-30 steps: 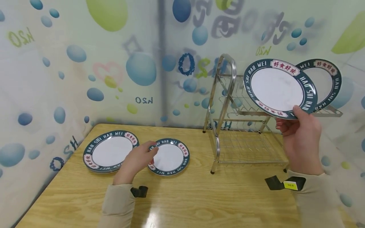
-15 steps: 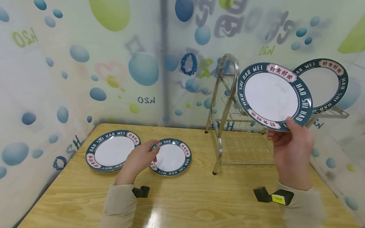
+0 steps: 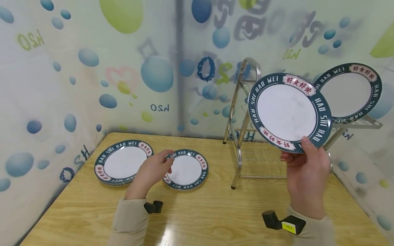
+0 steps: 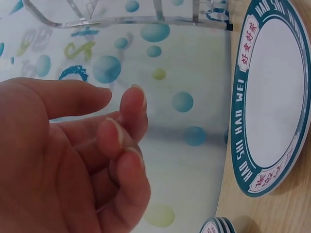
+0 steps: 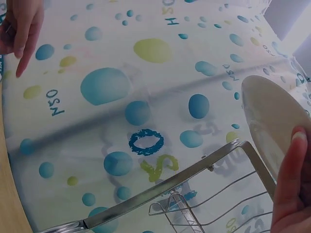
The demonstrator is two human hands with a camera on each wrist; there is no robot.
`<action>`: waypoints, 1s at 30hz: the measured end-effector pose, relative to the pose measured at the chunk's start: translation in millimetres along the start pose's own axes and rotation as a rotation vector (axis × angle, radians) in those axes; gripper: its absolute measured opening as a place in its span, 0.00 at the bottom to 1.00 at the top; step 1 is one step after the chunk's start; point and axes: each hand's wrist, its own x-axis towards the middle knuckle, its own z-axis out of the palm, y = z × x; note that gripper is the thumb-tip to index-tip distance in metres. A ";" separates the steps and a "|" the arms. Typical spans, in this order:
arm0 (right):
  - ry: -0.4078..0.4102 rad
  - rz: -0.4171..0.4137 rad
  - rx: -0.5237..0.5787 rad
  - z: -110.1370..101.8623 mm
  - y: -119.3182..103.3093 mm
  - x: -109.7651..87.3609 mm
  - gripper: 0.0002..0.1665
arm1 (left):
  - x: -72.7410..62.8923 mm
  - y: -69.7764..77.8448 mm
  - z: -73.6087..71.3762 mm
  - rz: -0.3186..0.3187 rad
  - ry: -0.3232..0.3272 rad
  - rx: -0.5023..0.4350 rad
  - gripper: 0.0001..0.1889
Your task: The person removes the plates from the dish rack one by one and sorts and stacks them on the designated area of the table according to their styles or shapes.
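My right hand (image 3: 307,184) pinches the lower edge of a white plate (image 3: 286,111) with a dark green lettered rim, thumb on its face. In the right wrist view the pale underside of this plate (image 5: 272,121) shows, fingers at its edge. My left hand (image 3: 150,172) hovers above the table by a single plate (image 3: 186,171); its fingers are loosely curled around nothing, as the left wrist view of the hand (image 4: 97,150) confirms. A short stack of matching plates (image 3: 124,162) lies to its left. Behind the held plate, another plate (image 3: 347,92) stands tilted on the upper tier of a metal rack (image 3: 240,153).
The two-tier wire dish rack stands at the back right of the wooden table (image 3: 197,215). A wall covering (image 3: 123,44) printed with blue and green ovals closes off the back and sides.
My right hand has drawn the held plate down and left, away from the plate on the rack. The left hand has stayed almost still; the view has shifted slightly.
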 end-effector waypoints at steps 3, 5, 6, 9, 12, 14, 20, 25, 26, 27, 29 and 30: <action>-0.043 -0.013 0.013 0.0 2.3 -1.7 0.24 | 0.2 1.7 0.8 0.011 -0.002 -0.002 0.21; -0.059 -0.019 0.014 0.1 3.5 -2.6 0.23 | 0.6 2.3 1.5 0.016 0.000 0.001 0.21; -0.061 -0.023 0.010 0.1 3.8 -3.3 0.24 | 1.0 2.4 2.0 0.018 0.001 0.003 0.21; -0.046 -0.017 0.039 0.9 4.9 -5.0 0.24 | 1.6 3.3 3.4 0.025 0.006 0.010 0.19; -0.025 -0.006 0.067 2.1 6.1 -7.4 0.24 | 2.4 4.2 5.3 0.031 0.004 0.021 0.18; -0.023 -0.008 0.044 3.7 7.4 -9.2 0.24 | 2.8 5.0 6.5 0.035 0.000 0.028 0.18; -0.035 -0.006 0.007 10.0 14.7 -12.9 0.23 | 3.7 5.9 8.6 0.028 -0.002 0.051 0.19; -0.031 -0.017 -0.041 14.8 21.1 -15.0 0.21 | 4.1 6.0 8.2 0.034 0.002 0.062 0.19; -0.031 -0.015 -0.047 15.3 22.2 -15.4 0.21 | 4.1 6.1 8.1 0.038 0.004 0.061 0.19; -0.027 -0.017 -0.062 16.0 23.5 -15.7 0.20 | 4.0 6.1 7.8 0.045 0.006 0.060 0.19; -0.018 -0.009 -0.105 16.8 26.3 -16.9 0.20 | 3.5 6.4 7.3 0.060 0.008 0.053 0.19; -0.018 -0.003 -0.116 17.3 27.7 -17.8 0.20 | 3.0 6.6 7.1 0.066 0.009 0.049 0.19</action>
